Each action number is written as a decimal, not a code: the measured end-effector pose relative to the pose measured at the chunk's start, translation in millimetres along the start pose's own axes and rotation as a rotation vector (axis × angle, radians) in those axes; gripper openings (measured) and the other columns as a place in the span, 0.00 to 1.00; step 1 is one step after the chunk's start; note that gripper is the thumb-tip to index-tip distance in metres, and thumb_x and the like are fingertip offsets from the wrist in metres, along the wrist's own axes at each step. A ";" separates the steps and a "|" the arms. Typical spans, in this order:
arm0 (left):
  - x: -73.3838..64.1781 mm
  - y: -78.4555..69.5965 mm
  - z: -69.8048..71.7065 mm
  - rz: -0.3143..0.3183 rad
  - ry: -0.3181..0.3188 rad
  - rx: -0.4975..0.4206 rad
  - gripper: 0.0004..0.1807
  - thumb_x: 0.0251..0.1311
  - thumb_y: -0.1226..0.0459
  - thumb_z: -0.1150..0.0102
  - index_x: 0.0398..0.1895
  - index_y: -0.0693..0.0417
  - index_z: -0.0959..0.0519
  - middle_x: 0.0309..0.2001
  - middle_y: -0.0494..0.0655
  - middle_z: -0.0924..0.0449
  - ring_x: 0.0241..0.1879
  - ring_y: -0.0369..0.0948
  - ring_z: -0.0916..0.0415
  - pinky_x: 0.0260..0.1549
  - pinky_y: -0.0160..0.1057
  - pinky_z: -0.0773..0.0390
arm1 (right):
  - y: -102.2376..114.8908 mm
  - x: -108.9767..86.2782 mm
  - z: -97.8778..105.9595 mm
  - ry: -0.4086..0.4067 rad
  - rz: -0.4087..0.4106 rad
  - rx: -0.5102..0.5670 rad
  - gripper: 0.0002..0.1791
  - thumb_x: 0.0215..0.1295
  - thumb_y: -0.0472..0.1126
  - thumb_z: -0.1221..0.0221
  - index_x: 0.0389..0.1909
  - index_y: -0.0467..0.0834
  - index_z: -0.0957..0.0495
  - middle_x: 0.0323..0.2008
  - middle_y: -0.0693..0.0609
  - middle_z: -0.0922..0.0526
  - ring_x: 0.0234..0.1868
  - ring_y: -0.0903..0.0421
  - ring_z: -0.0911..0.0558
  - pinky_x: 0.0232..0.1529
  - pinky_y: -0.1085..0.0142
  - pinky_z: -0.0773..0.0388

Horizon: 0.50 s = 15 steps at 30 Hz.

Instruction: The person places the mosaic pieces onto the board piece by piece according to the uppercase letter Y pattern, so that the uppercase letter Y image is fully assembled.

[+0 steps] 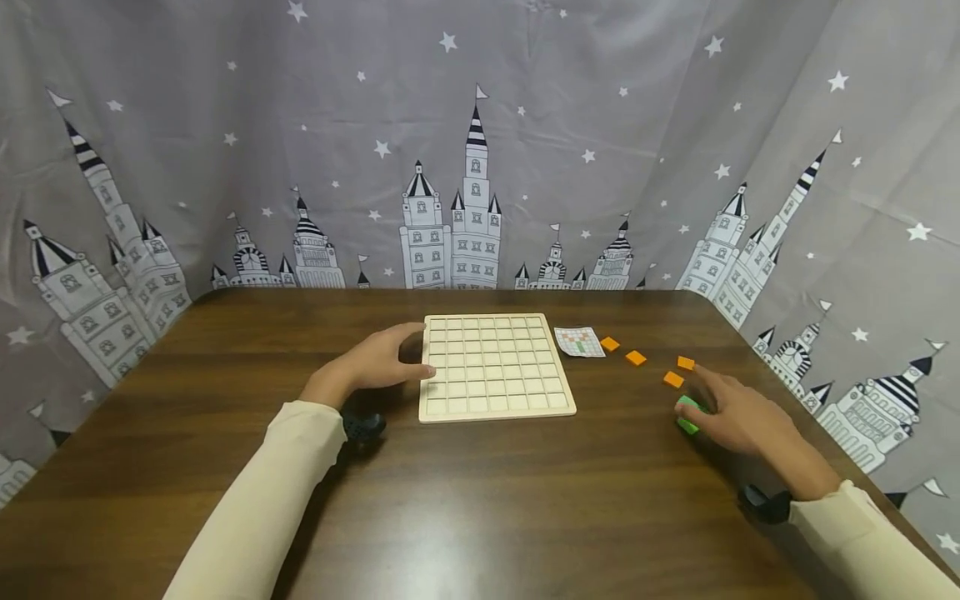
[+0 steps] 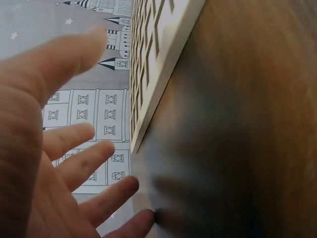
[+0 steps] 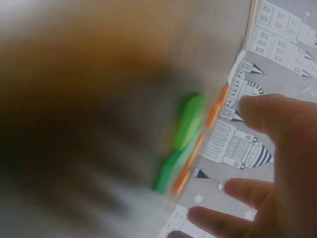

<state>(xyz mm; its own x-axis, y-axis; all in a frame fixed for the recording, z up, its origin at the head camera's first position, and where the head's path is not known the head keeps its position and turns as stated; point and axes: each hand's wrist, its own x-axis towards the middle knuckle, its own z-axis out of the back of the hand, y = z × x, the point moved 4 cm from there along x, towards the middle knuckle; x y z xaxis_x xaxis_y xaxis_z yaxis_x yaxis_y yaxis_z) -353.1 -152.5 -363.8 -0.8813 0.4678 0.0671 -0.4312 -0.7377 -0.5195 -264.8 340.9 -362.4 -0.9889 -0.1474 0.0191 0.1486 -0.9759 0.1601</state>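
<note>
A pale wooden board (image 1: pixel 495 367) with a grid of square cells lies on the table. Beside its left edge is my left hand (image 1: pixel 378 358), fingers spread and thumb reaching near the rim; the left wrist view shows nothing held in this hand (image 2: pixel 54 163). Over on the right, my right hand (image 1: pixel 738 412) hovers by some green tiles (image 1: pixel 688 403), its fingers loosely bent and apart. In the right wrist view a gap separates the green tiles (image 3: pixel 190 121) from the hand (image 3: pixel 287 163). Several orange tiles (image 1: pixel 673 379) lie just beyond them.
A small paper card (image 1: pixel 579 342) with a coloured grid pattern lies to the board's right. The brown wooden table (image 1: pixel 480 500) extends to a grey curtain (image 1: pixel 570 125) printed with castles and stars. Dark wrist devices (image 1: pixel 363 427) sit under both wrists.
</note>
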 end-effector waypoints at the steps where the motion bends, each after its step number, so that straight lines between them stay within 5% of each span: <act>1: 0.5 0.5 -1.6 -0.008 0.013 0.001 0.47 0.61 0.50 0.31 0.76 0.64 0.40 0.73 0.63 0.39 0.72 0.59 0.43 0.69 0.59 0.43 | -1.3 -4.3 -1.6 -0.011 0.010 0.001 0.47 0.68 0.66 0.43 0.72 0.33 0.36 0.62 0.27 0.28 0.58 0.27 0.27 0.47 0.32 0.28; 8: 1.0 1.6 -10.5 -0.048 0.080 0.007 0.48 0.57 0.51 0.27 0.74 0.67 0.38 0.71 0.65 0.36 0.71 0.59 0.40 0.69 0.57 0.42 | -6.2 -19.6 -7.2 -0.059 0.033 0.012 0.32 0.61 0.55 0.32 0.51 0.30 0.21 0.43 0.35 0.21 0.41 0.39 0.20 0.40 0.41 0.23; 15: -0.5 0.6 -13.1 -0.096 0.103 0.028 0.45 0.55 0.52 0.26 0.70 0.69 0.33 0.69 0.63 0.32 0.70 0.59 0.38 0.68 0.58 0.40 | -8.5 -21.5 -5.5 -0.074 0.068 0.048 0.30 0.60 0.53 0.30 0.54 0.33 0.21 0.39 0.42 0.21 0.37 0.47 0.22 0.37 0.45 0.23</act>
<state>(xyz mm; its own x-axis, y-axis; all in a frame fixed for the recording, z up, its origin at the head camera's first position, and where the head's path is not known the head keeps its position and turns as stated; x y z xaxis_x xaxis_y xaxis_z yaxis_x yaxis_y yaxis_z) -350.5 -146.8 -375.3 -0.8117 0.5835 0.0266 -0.5192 -0.6999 -0.4904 -244.8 351.5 -369.5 -0.9744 -0.1992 0.1040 0.2168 -0.9548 0.2031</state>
